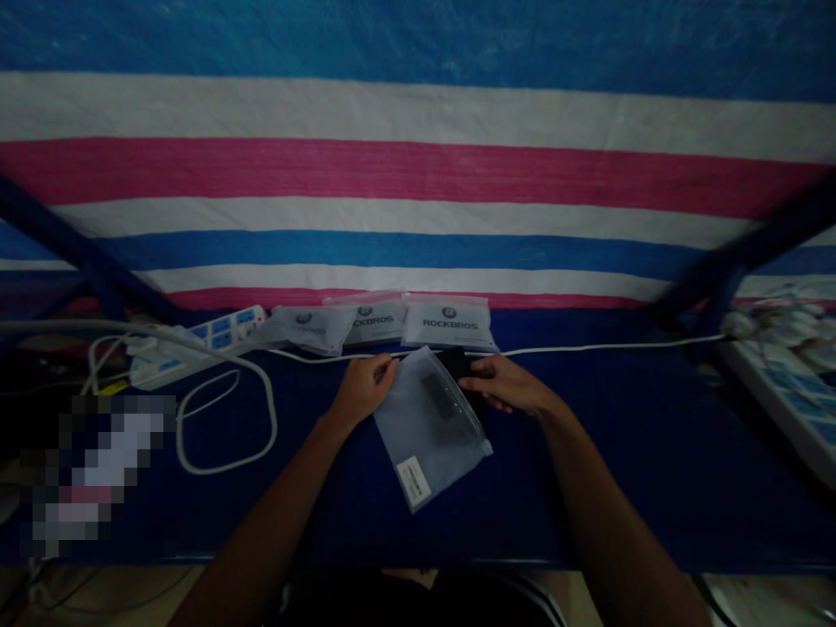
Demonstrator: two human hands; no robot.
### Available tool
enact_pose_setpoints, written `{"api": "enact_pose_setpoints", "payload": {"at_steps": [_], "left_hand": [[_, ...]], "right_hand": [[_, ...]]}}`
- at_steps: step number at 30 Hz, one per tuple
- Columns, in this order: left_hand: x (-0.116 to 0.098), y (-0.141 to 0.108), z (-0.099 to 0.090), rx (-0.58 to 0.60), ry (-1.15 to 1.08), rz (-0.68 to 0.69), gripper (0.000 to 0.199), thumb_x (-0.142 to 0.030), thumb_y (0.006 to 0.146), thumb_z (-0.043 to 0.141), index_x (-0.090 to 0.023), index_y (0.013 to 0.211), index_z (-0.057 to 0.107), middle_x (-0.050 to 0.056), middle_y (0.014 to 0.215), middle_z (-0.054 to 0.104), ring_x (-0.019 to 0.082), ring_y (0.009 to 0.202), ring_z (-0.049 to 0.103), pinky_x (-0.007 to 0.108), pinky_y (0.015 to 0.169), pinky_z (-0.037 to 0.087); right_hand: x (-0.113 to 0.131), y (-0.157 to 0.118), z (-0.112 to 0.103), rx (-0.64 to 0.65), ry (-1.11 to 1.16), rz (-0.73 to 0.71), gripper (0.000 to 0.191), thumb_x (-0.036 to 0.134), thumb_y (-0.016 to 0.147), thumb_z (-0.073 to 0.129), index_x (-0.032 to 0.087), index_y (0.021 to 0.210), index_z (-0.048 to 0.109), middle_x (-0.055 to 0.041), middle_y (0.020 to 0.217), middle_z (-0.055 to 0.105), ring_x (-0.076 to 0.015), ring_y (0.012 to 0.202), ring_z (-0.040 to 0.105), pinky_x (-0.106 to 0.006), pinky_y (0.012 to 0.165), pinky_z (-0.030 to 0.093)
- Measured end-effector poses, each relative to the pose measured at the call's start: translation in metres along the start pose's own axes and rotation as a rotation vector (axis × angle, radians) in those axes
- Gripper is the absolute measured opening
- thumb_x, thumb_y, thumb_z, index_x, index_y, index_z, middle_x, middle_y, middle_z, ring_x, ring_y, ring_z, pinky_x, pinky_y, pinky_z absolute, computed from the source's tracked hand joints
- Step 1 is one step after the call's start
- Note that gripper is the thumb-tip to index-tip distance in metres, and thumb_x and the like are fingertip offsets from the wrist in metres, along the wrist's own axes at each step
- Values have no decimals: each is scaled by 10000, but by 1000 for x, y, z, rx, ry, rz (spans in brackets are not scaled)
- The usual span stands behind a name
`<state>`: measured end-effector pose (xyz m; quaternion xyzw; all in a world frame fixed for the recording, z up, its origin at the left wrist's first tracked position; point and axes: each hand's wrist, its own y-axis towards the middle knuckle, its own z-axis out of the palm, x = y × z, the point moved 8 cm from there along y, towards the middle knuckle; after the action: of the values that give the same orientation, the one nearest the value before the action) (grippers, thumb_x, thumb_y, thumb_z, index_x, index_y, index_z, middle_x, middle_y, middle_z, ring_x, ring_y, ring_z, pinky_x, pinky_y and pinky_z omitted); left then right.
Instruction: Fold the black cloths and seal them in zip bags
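Observation:
A frosted plastic zip bag point(431, 431) lies tilted on the dark blue table top point(653, 470), with a white label in its lower corner and a dark object point(439, 397) visible through the film. My left hand point(364, 389) pinches the bag's upper edge. My right hand point(506, 385) grips its upper right corner, next to a black item point(457, 364) partly hidden by the fingers. I cannot tell whether that item is inside the bag. Just beyond my hands lie several white ROCKBROS packets point(448, 320), overlapping side by side.
A white power strip point(225, 331) and a looped white cable point(225, 418) lie left of my hands. Another white cable point(588, 348) runs along the table behind them. White cables and a white device point(777, 348) sit at the right. A striped tarpaulin point(418, 174) hangs behind dark blue frame bars.

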<state>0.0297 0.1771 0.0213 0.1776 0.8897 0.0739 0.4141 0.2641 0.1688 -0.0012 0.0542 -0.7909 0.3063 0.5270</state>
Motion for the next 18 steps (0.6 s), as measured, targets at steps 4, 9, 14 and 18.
{"api": "enact_pose_setpoints", "payload": {"at_steps": [4, 9, 14, 18], "left_hand": [[1, 0, 1, 10, 10, 7, 389, -380, 963, 468, -206, 617, 443, -54, 537, 416, 104, 507, 393, 262, 562, 268], [3, 0, 3, 39, 19, 20, 401, -380, 955, 477, -205, 597, 441, -51, 530, 417, 106, 508, 393, 263, 557, 261], [-2, -6, 8, 79, 23, 35, 311, -370, 957, 542, -198, 700, 580, -56, 559, 498, 104, 497, 436, 253, 558, 296], [-12, -11, 13, 89, 32, 92, 148, -358, 954, 620, -216, 966, 656, -71, 615, 533, 114, 518, 489, 247, 580, 338]], "right_hand": [[-4, -2, -16, -89, 13, 7, 499, 648, 736, 765, 208, 720, 531, 80, 468, 495, -64, 355, 425, -191, 341, 304], [-6, -6, -37, -230, 48, -11, 498, 643, 714, 781, 213, 695, 530, 84, 446, 468, -62, 347, 399, -194, 334, 294], [1, -13, -51, -327, 167, -76, 495, 636, 687, 806, 204, 740, 571, 86, 489, 450, -60, 366, 386, -193, 315, 262], [9, -18, -51, -339, 249, -118, 511, 636, 656, 834, 203, 757, 583, 87, 506, 451, -52, 363, 375, -187, 302, 250]]}}
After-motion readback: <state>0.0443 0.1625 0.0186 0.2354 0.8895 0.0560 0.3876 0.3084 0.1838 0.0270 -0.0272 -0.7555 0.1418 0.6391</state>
